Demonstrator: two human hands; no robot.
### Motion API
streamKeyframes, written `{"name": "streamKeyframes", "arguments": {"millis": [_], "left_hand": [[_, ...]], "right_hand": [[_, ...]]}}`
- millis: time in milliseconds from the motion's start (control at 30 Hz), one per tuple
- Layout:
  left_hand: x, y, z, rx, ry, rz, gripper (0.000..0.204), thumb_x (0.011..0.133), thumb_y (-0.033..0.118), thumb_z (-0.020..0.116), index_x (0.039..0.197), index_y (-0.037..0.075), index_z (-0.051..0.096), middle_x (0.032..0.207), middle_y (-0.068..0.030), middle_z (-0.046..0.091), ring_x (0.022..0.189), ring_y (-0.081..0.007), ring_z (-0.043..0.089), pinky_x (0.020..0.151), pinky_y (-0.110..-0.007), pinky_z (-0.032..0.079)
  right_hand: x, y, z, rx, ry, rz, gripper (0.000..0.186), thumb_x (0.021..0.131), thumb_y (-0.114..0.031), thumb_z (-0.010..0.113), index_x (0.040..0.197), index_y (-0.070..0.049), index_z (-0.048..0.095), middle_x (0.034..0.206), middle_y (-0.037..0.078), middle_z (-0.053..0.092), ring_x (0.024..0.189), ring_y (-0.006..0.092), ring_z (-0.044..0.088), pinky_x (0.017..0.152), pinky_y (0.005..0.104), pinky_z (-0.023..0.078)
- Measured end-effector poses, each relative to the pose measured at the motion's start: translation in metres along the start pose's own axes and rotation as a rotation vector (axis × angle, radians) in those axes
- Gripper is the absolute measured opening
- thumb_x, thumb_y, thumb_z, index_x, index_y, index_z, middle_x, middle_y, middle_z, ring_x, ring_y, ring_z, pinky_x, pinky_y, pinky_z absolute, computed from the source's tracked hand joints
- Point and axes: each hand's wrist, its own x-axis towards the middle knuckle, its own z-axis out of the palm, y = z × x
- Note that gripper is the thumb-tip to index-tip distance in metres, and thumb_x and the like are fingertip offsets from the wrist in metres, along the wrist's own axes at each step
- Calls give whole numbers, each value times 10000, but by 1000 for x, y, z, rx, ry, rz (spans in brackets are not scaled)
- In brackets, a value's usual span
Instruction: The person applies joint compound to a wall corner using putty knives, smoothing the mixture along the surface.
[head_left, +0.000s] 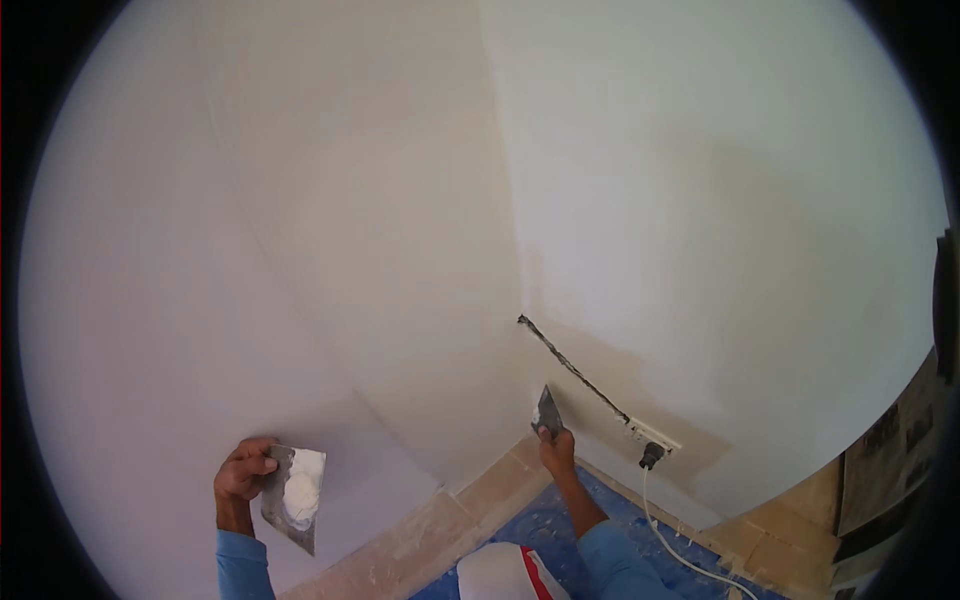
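Observation:
My left hand [246, 472] grips a flat metal putty scraper [280, 515] by its edge, with a heap of white putty [303, 490] on its face. Near the inside corner of the walls, my right hand [557, 450] is closed round a smaller putty knife [548, 411], whose blade points up and carries a little white along one side. Just above that blade, a dark narrow groove [572, 368] slants down the right-hand wall [640, 250] from the corner to a white socket strip [652, 436]. Whether the blade touches the wall, I cannot tell.
A black plug [651, 455] sits in the socket strip, its white cable [655, 525] trailing to the floor. Blue sheeting [505, 522] lies over tan floor tiles [430, 535]. At the bottom edge is a white rounded thing with a red band [495, 572]. Dark-framed items [890, 450] stand far right.

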Motion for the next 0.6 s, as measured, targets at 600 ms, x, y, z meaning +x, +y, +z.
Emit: {"name": "streamKeyframes", "arguments": {"millis": [600], "left_hand": [[15, -11, -27, -5, -38, 35, 201, 788, 131, 645, 776, -65, 599, 634, -62, 558, 480, -86, 410, 422, -280, 264]], "right_hand": [[49, -40, 54, -79, 197, -127, 330, 838, -18, 526, 1155, 24, 608, 1039, 239, 620, 978, 416, 590, 863, 461, 470]]}}
